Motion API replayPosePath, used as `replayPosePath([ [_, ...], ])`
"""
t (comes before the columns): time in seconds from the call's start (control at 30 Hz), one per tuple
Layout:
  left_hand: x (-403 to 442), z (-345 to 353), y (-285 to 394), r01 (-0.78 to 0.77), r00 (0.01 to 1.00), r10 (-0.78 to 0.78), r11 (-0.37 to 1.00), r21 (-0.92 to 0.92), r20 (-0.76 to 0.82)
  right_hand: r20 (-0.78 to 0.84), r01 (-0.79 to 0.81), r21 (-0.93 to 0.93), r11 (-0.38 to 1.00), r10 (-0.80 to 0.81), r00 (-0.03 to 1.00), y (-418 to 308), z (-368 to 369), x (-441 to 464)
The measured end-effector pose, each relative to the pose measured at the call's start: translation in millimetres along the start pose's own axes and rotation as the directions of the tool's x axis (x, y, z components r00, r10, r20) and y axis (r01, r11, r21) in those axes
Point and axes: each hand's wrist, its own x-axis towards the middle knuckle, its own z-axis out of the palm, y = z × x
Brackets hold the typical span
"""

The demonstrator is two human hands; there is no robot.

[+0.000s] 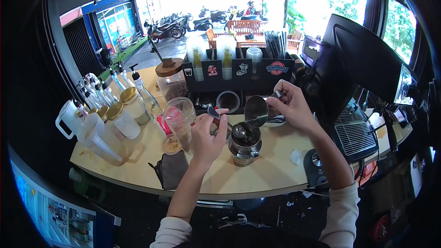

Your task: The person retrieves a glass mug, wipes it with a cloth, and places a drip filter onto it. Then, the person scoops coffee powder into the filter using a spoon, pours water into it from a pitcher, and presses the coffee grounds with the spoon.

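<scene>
On the wooden counter [275,174] stands a metal pot [241,155] with dark contents. My left hand [209,135] is closed on the handle of a spoon [239,131], whose bowl is over the pot's opening. My right hand [291,105] pinches the handle of a small metal cup [256,111], tilted above the pot's rim. What the cup holds cannot be made out. A clear jar [180,115] stands just left of my left hand, and a dark cloth [172,171] lies nearer the counter's edge.
Pump bottles [142,89], gold-lidded jars [123,119] and a plastic pitcher [103,140] crowd the left side. A black organizer [234,79] with cups stands behind the pot. At the right are a dark machine with a metal grate [353,131] and a black screen [363,55].
</scene>
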Motion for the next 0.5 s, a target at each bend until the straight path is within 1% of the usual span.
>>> replayPosePath([
  [0.1, 0.3, -0.8, 0.4, -0.01, 1.0, 0.01, 1.0, 0.002, -0.002, -0.004, -0.013, 0.016, 1.0, 0.013, 1.0, -2.0, 1.3, -0.2],
  [0.17, 0.4, -1.0, -0.1, -0.014, 1.0, 0.014, 1.0, 0.002, 0.001, 0.011, 0.006, -0.078, 0.997, -0.005, 1.0, 1.1, -1.4, 0.6],
  [0.27, 0.1, -1.1, -0.2, -0.008, 1.0, 0.008, 1.0, -0.002, 0.008, 0.038, -0.002, -0.109, 0.994, 0.006, 0.999, 0.3, -2.1, 0.0],
  [0.4, -0.3, -0.5, 0.6, 0.007, 1.0, -0.007, 1.0, -0.008, 0.011, 0.034, 0.002, -0.131, 0.991, 0.002, 0.999, -3.6, -0.8, -1.5],
  [0.5, -0.5, -0.5, 2.0, -0.011, 1.0, 0.011, 1.0, 0.015, 0.003, 0.034, -0.001, -0.147, 0.989, 0.006, 0.999, -7.4, 0.0, -2.1],
])
